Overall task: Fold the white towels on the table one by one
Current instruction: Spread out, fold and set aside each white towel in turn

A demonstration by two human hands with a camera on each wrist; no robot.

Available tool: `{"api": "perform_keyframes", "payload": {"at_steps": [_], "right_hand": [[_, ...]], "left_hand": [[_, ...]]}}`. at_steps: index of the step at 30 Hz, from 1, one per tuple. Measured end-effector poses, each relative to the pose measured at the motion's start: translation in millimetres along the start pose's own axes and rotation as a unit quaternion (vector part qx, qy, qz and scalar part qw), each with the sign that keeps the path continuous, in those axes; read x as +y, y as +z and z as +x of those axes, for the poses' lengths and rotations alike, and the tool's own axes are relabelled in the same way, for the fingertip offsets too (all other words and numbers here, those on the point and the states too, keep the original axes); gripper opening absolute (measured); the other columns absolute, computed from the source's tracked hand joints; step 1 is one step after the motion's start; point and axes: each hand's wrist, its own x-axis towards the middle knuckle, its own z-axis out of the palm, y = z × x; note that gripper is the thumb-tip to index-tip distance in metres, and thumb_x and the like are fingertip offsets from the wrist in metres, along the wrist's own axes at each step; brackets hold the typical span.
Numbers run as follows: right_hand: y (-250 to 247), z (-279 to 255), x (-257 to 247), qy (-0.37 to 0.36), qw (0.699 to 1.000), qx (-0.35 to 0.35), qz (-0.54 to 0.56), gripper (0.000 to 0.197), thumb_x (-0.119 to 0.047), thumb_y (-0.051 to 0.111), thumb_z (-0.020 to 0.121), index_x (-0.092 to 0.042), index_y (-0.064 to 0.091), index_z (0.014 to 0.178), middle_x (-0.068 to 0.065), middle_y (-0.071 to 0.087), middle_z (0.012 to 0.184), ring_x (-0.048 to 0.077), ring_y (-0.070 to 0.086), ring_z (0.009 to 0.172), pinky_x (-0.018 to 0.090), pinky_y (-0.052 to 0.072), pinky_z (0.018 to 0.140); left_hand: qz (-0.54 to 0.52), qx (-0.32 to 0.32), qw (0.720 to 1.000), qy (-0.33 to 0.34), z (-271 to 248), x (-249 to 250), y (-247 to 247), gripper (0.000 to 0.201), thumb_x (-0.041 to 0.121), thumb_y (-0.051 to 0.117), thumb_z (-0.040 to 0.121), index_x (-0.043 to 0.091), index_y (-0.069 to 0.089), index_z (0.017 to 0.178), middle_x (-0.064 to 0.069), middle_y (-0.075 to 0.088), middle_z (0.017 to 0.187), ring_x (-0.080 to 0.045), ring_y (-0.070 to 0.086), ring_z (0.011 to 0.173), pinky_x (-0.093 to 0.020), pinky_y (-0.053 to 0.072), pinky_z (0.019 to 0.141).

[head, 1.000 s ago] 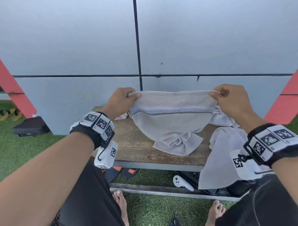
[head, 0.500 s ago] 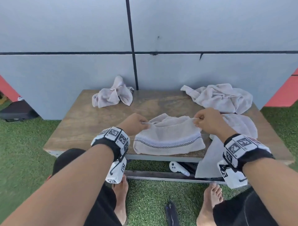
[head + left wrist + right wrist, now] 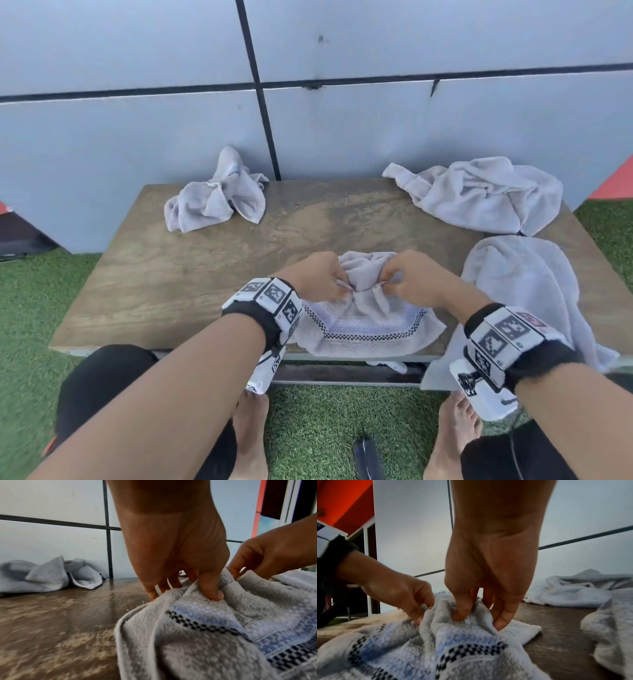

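Note:
A white towel with a black checkered border [image 3: 368, 325] lies bunched at the front edge of the wooden table [image 3: 164, 287]. My left hand [image 3: 320, 279] pinches its upper edge between thumb and fingers [image 3: 211, 588]. My right hand [image 3: 409, 281] pinches the same edge right beside it, thumb pressed into the cloth [image 3: 462, 609]. The two hands nearly touch over the middle of the towel [image 3: 447, 646]. Its lower part hangs slightly over the table edge. The checkered band [image 3: 202, 624] faces up.
A crumpled towel [image 3: 219, 198] lies at the back left, another [image 3: 479, 195] at the back right, and a third [image 3: 524, 291] drapes over the right front edge. A grey panel wall stands behind. Bare feet, grass and a white controller [image 3: 390, 365] are below the table.
The towel came down from being held up stretched to lying on the table front. My hands moved together from its two corners to the middle, bunching the upper edge.

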Motion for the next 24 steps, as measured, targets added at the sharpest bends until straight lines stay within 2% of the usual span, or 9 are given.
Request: {"api": "perform_keyframes", "payload": {"at_steps": [2,5,6,8,12,15,18,21,24], "right_hand": [[-5.4,8.7,-1.4,-0.008,1.000,0.015,0.018,0.016,-0.010,0.065,0.085,0.002,0.070,0.076,0.020,0.069,0.082,0.036,0.061,0.077,0.041,0.050,0.066],[-30.2,30.5,-6.6,-0.019,0.998,0.053,0.040,0.024,-0.012,0.067,0.087,-0.005,0.067,0.064,0.016,0.063,0.066,0.021,0.046,0.057,0.026,0.036,0.052],[-43.0,40.1,-10.9,-0.027,0.995,0.080,0.053,0.027,-0.015,0.068,0.088,-0.013,0.066,0.061,0.012,0.062,0.063,0.017,0.043,0.056,0.022,0.033,0.050],[-72.9,62.4,-21.0,-0.044,0.983,0.151,0.097,0.020,-0.019,0.070,0.089,-0.020,0.071,0.070,0.009,0.067,0.071,0.018,0.051,0.062,0.026,0.038,0.058],[-139.9,114.8,-33.7,-0.043,0.955,0.270,0.114,0.010,-0.019,0.071,0.089,-0.013,0.078,0.088,0.011,0.074,0.089,0.026,0.068,0.085,0.031,0.048,0.073],[-181.5,144.1,-33.2,-0.030,0.938,0.331,0.095,0.014,-0.015,0.069,0.089,-0.004,0.077,0.090,0.016,0.074,0.097,0.031,0.067,0.097,0.034,0.049,0.081],[-207.0,160.7,-21.1,-0.001,0.917,0.386,0.104,0.017,-0.013,0.066,0.090,0.002,0.075,0.088,0.021,0.073,0.094,0.033,0.066,0.092,0.027,0.043,0.075],[-220.2,166.7,-8.9,0.016,0.889,0.443,0.117,0.016,-0.013,0.065,0.088,0.000,0.075,0.087,0.024,0.071,0.086,0.035,0.066,0.086,0.036,0.049,0.075],[-222.7,166.5,-8.0,0.034,0.877,0.454,0.155,0.014,-0.020,0.068,0.089,-0.012,0.078,0.092,0.006,0.067,0.078,0.023,0.061,0.079,0.030,0.048,0.075]], "left_hand": [[-0.017,0.001,1.000,0.007,7.4,-3.2,-2.2,0.014,0.026,0.070,0.087,0.016,0.080,0.086,-0.003,0.063,0.079,-0.016,0.052,0.066,-0.025,0.038,0.061],[-0.062,0.068,0.996,0.008,20.9,-9.7,-23.0,0.026,0.025,0.064,0.084,0.006,0.069,0.067,-0.007,0.056,0.061,-0.018,0.044,0.054,-0.029,0.040,0.054],[-0.065,0.106,0.992,0.009,28.4,-12.7,-37.1,0.028,0.026,0.061,0.082,0.004,0.068,0.067,-0.011,0.057,0.063,-0.021,0.047,0.056,-0.033,0.043,0.055],[-0.055,0.187,0.981,0.012,42.7,-16.1,-73.7,0.026,0.026,0.058,0.083,0.006,0.073,0.074,-0.008,0.057,0.075,-0.024,0.052,0.070,-0.036,0.045,0.064],[-0.049,0.327,0.944,0.007,66.6,-22.1,-156.6,0.023,0.020,0.061,0.092,0.003,0.078,0.091,-0.009,0.055,0.108,-0.015,0.049,0.095,-0.020,0.037,0.083],[-0.024,0.405,0.914,-0.025,78.3,-34.1,-204.5,0.030,0.027,0.058,0.092,0.003,0.077,0.086,-0.013,0.053,0.113,-0.024,0.049,0.107,-0.032,0.041,0.095],[-0.072,0.492,0.865,-0.068,77.2,-47.7,-240.6,0.024,0.019,0.057,0.090,0.015,0.068,0.068,-0.015,0.054,0.082,-0.022,0.051,0.075,-0.034,0.045,0.066],[-0.112,0.528,0.835,-0.108,69.1,-58.9,-261.2,0.019,0.025,0.058,0.092,0.015,0.072,0.086,-0.017,0.068,0.079,-0.032,0.060,0.063,-0.040,0.054,0.060],[-0.206,0.510,0.827,-0.121,67.9,-61.5,-268.7,0.015,0.025,0.058,0.095,0.019,0.072,0.097,-0.016,0.070,0.081,-0.033,0.062,0.050,-0.035,0.056,0.049]]}}
